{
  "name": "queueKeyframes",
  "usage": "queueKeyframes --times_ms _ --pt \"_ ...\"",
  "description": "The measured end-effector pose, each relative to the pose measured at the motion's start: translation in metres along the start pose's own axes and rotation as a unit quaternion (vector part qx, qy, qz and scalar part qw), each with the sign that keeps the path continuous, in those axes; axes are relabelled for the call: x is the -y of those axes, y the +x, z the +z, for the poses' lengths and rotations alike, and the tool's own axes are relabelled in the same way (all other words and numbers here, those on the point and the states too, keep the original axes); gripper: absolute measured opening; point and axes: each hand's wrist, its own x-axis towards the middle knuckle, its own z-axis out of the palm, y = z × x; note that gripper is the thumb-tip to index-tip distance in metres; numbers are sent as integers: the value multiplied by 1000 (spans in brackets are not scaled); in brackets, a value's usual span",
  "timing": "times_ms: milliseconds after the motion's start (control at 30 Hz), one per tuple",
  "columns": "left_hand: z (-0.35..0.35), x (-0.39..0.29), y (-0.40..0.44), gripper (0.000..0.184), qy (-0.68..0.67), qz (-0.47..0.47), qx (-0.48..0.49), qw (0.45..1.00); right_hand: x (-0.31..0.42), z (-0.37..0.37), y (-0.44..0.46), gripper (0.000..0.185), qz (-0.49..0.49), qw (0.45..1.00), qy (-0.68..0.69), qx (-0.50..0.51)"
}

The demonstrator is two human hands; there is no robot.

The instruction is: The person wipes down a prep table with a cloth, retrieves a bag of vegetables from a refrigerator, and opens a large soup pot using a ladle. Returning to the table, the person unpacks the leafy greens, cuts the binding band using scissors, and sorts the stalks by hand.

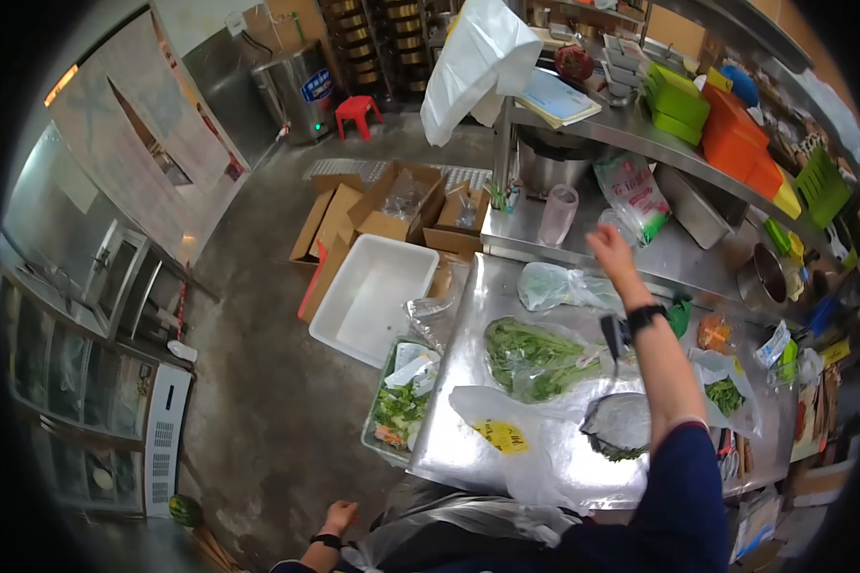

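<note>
My right hand [612,253] reaches over the steel table toward the lower shelf, its fingers curled in beside a clear plastic container [625,227]. Whatever lies inside those fingers is hidden. A black band circles each wrist. Low at my side hangs my left hand [338,519], loosely open with nothing visible in it. Below my right arm, leafy greens [535,358] lie in a clear bag. Another bagged vegetable [566,286] is behind them. Nearer me are a plastic bag with a yellow label [500,435] and a round clear-wrapped bundle with dark leafy edges [617,426].
On the shelf stand a clear jar [557,216], a printed bag [633,199] and a large pot [551,162]. Left of the table [437,449] are a white tub [373,298], a crate of vegetable scraps [398,406] and cardboard boxes [392,224]. A red stool [358,113] stands farther back.
</note>
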Motion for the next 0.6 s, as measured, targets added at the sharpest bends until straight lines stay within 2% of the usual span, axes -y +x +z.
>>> queueKeyframes --times_ms 67,133,233,300,367,433,500,533,567,600 --pt "1 7 -21 26 -41 -13 -26 999 -21 44 59 72 -71 993 26 -89" --pt "-3 14 -46 22 -107 -2 -73 992 1 62 76 89 -37 984 -113 -131" --pt "2 -4 -109 22 -60 -35 -80 994 13 83 89 93 -8 986 -128 -105" --pt "-4 -5 -120 23 -49 -139 -42 988 16 84 91 89 8 983 -146 -107" --pt "-13 13 -123 24 -84 -133 -70 985 22 84 82 87 19 981 -162 -108" --pt "-29 31 -119 26 -121 -127 -91 980 34 86 69 84 -26 983 -138 -118" --pt "-41 39 -109 24 -132 -120 -58 982 64 96 33 84 -54 995 -43 -66" --pt "-44 49 -101 24 -163 -115 -66 978 76 108 16 83 -58 996 66 -4" --pt "-52 59 -87 23 -112 -98 -58 987 97 126 -10 78 -79 982 170 29" --pt "-67 68 -74 21 -59 -82 -53 993 138 141 -46 76 -56 969 226 79"
